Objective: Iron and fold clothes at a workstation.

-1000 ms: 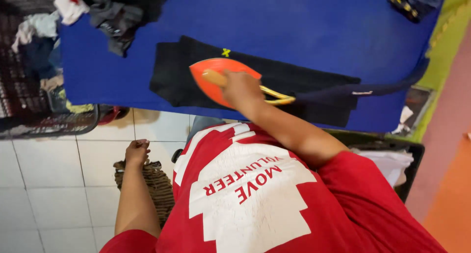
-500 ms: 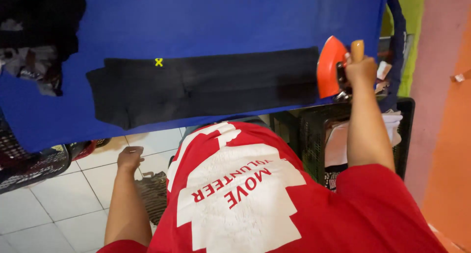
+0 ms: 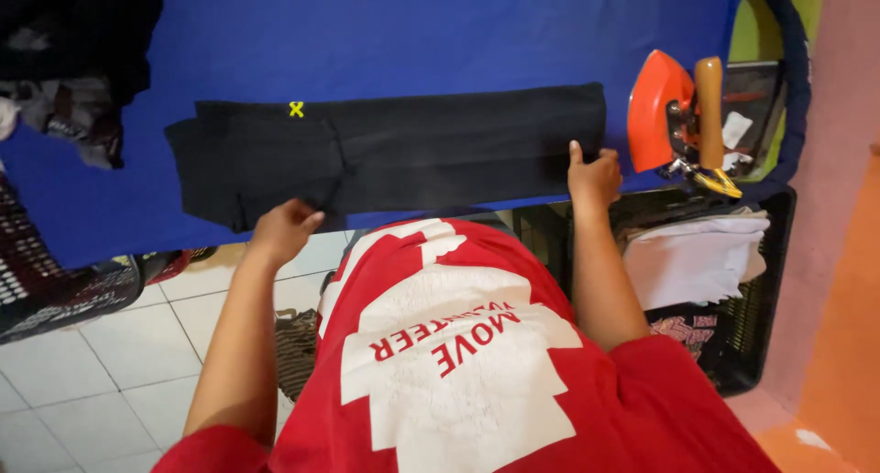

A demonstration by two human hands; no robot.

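A blue-covered ironing surface [image 3: 440, 33] fills the top of the frame. White floor tiles [image 3: 110, 354] spread across the lower left, beside a dark wire basket [image 3: 55, 294]. An orange-pink wall [image 3: 843, 253] runs down the right edge, a green strip [image 3: 747, 24] at upper right.

our left hand [image 3: 284, 227] and right hand [image 3: 593, 175] touch the black garment [image 3: 394, 152] on the blue tabletop [image 3: 440, 42]; the orange iron [image 3: 674, 111] stands beside it.

Trousers [image 3: 394, 152] flat on ironing board [image 3: 440, 33]; iron [image 3: 674, 111] upright at right end; basket [image 3: 733, 280] below it.
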